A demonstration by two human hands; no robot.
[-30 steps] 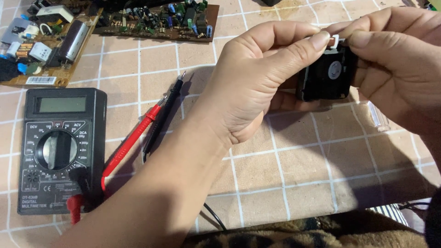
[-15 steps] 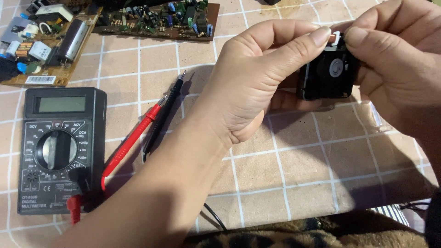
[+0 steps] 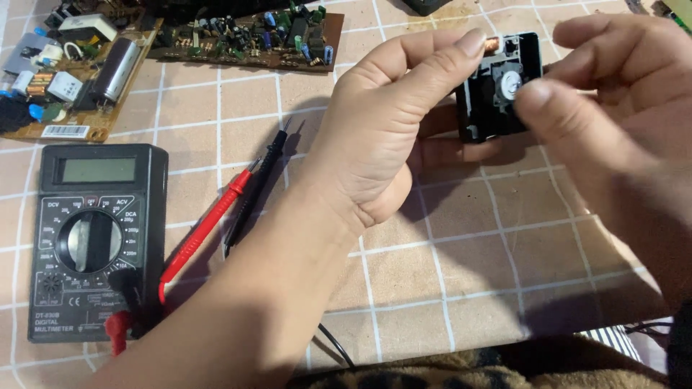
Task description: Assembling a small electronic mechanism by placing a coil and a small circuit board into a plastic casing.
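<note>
A small black square part [image 3: 497, 90] with a round silver hub and a bit of copper at its top hangs above the table. My left hand [image 3: 393, 122] grips its left side, thumb on top and fingers beneath. My right hand [image 3: 613, 94] comes in from the right, with a fingertip on the silver hub and other fingers along the part's right edge.
A black digital multimeter [image 3: 94, 238] lies at the left, with a red probe [image 3: 205, 223] and a black probe [image 3: 256, 187] beside it. Two brown circuit boards [image 3: 61, 72] [image 3: 252, 36] lie at the back on the checked tablecloth [image 3: 461, 274].
The black part has been turned, so its silver hub now faces me. My right fingers have shifted from its top edge onto the hub.
</note>
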